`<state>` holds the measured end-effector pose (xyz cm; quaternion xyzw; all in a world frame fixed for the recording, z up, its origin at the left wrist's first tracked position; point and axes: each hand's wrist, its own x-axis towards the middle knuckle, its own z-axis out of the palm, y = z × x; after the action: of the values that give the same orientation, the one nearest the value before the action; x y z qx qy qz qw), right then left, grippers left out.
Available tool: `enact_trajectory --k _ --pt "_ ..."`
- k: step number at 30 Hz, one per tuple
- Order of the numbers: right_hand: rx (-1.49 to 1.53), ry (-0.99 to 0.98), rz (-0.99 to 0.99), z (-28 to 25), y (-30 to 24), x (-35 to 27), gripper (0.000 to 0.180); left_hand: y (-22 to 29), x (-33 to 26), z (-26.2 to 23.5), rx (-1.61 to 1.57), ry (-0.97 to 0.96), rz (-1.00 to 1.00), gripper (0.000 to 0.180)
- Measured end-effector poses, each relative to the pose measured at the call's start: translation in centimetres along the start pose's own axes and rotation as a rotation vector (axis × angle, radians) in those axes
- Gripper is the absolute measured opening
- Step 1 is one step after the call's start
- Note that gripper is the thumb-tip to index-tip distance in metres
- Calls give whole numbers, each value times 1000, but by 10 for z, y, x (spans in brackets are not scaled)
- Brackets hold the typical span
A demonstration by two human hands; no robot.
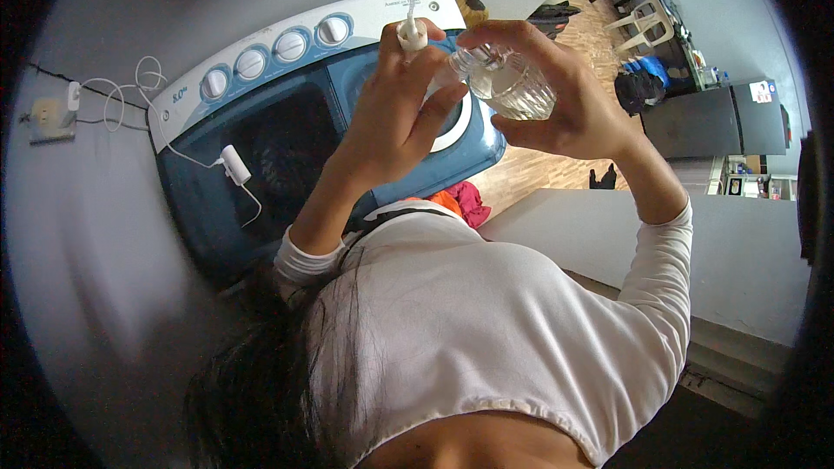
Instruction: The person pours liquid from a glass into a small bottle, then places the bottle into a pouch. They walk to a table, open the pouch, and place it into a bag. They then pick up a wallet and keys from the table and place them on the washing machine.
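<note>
Only the head view to go on, looking down past a white long-sleeved top at both hands raised over a blue and white washing machine [261, 135].

The right hand [569, 100] is wrapped around a clear ribbed bottle [512, 82], fingers curled over the top and thumb underneath, so the bottle lies tipped on its side with its neck pointing toward the other hand. The left hand [395, 113] is pinching a white pump cap [411, 33] between fingertips and thumb, with the thin dip tube sticking up from it. The cap sits right at the bottle's neck; I can't tell whether it's threaded on or already free.

My take on doing this bit well: level the bottle before working the cap, since there's clear liquid inside and it's tilted over the machine's lid. Hold the cap by its collar, not the nozzle, and turn it square to the neck so the threads don't cross.

Other stuff around: a white plug and cord [233, 163] draped across the machine lid, and some red-orange laundry [460, 201] near the machine's lower edge.
</note>
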<state>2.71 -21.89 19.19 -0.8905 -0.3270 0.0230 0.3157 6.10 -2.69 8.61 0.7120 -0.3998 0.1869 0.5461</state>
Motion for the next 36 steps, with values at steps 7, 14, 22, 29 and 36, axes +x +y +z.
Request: enact_trajectory --k 7,14,22,29,36 --pt "-12 0 -9 -1 -1 0 65 0 -1 -1 -11 -39 -22 24" --pt "8 3 16 3 0 0 64 -3 -2 -2 14 -57 0 24" --pt "24 -33 44 3 2 1 65 -6 -4 0 26 -42 6 25" --pt "65 -48 55 5 5 1 65 -9 -7 3 1 -24 -22 27" --pt "136 -32 -20 9 12 5 66 -9 -7 3 16 -13 -11 28"
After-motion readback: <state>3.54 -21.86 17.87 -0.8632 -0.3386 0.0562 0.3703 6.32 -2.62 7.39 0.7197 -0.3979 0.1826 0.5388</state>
